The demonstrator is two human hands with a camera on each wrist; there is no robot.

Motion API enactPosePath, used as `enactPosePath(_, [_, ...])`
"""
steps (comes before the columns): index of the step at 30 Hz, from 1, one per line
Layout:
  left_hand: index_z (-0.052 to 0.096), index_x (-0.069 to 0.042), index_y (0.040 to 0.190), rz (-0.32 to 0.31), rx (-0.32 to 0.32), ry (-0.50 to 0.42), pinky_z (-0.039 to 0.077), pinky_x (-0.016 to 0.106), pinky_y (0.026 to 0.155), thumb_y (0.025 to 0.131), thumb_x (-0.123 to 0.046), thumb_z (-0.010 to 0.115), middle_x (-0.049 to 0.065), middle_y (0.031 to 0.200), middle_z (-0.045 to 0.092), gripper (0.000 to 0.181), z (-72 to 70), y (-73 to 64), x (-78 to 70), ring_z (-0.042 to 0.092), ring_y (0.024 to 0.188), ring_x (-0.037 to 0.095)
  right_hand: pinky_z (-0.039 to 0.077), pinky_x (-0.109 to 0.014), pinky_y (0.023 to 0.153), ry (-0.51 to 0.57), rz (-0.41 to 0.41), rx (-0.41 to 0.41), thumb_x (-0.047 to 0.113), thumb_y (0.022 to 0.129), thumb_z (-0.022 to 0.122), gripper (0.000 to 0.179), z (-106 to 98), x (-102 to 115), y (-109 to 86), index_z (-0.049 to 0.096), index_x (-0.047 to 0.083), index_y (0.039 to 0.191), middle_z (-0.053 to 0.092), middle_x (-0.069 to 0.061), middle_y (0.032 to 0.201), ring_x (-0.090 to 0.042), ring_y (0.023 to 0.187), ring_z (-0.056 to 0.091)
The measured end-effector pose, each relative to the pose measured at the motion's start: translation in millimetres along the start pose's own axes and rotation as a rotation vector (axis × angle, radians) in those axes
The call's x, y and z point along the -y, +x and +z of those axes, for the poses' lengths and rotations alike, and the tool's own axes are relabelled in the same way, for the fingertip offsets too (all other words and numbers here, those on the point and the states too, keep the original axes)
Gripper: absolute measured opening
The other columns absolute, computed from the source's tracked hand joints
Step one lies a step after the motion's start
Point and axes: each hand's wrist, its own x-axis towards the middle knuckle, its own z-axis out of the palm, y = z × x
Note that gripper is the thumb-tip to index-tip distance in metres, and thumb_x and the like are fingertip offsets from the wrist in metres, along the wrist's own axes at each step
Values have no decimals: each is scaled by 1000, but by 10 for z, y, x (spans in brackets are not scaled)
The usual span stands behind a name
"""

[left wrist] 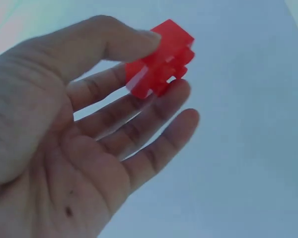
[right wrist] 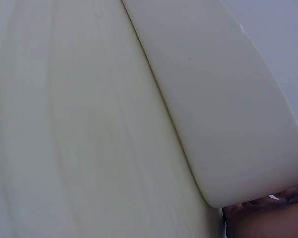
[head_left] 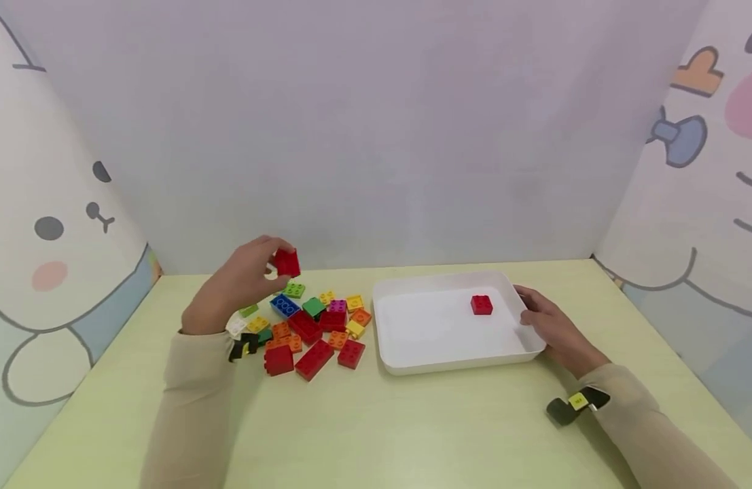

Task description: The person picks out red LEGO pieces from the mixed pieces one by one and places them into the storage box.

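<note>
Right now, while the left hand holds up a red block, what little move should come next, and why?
Probably ease the left hand and its red block sideways toward the white tray. The block is held clear near the loose blocks, the right hand grips the tray's side, and another red block sits inside with room around it.

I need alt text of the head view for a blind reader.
A person's left hand holds a red brick near multicolored toy bricks on a table; the right hand grips a white tray with another red brick inside.
</note>
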Motion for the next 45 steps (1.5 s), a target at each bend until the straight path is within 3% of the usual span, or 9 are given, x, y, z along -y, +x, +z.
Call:
enactPosePath(4, [59,-4,128,-1,-51,-89,58,44,86,92,-15,77,14,125,59,42,89,213,-262,59,110,34,23,-60,116,3,12,1,-1,100,35,69,-5,-12,-10,8,7,163,6,-22,167,-44,145,18])
enactPosePath(8, [55,-4,134,50,-94,-168,58,42,86,91,-15,78,14,123,61,49,177,394,-537,60,108,33,23,-61,117,11,30,-8,0,101,36,69,-2,-19,-15,9,10,163,6,-20,167,-44,145,18])
enactPosePath(15, [46,-6,145,118,-161,-243,56,40,90,91,-14,77,13,130,60,62,281,589,-869,60,108,31,27,-58,116,21,-4,-23,-2,99,37,68,-20,-7,-12,13,8,163,11,-22,166,-43,143,23])
enactPosePath(21, [52,-6,143,117,-143,-229,56,41,91,90,-12,77,14,129,60,58,285,638,-892,57,111,31,26,-59,116,9,4,-37,0,101,37,68,-42,34,-30,12,10,163,11,-20,167,-42,144,22])
enactPosePath(26, [56,-6,143,131,-175,-204,55,42,91,91,-14,77,14,132,60,57,269,645,-845,53,115,31,25,-58,117,8,-3,-39,-1,99,37,68,-21,54,-13,13,9,163,12,-20,166,-41,144,22])
enactPosePath(30, [56,-4,143,138,-181,-232,54,43,95,91,-15,76,16,133,59,57,281,653,-795,56,119,33,23,-57,118,13,-1,-37,-1,99,37,68,66,72,21,14,9,163,13,-19,167,-40,145,21])
enactPosePath(33, [55,-2,143,125,-159,-273,54,43,97,91,-14,76,17,132,59,57,340,701,-836,59,117,32,21,-57,119,20,-4,-47,-2,99,38,68,73,70,15,15,8,163,13,-19,166,-40,145,21])
enactPosePath(38, [54,-4,145,100,-109,-307,54,42,95,93,-16,74,15,133,60,57,474,846,-1038,60,118,31,21,-56,119,29,4,-61,-3,98,38,68,55,80,14,19,8,162,17,-18,166,-38,144,23])
enactPosePath(45, [56,-5,143,192,-32,-341,55,37,93,95,-17,72,11,131,63,52,685,1045,-1328,61,116,27,22,-56,119,23,24,-73,-2,98,39,68,57,110,-7,20,9,162,18,-18,165,-38,143,25])
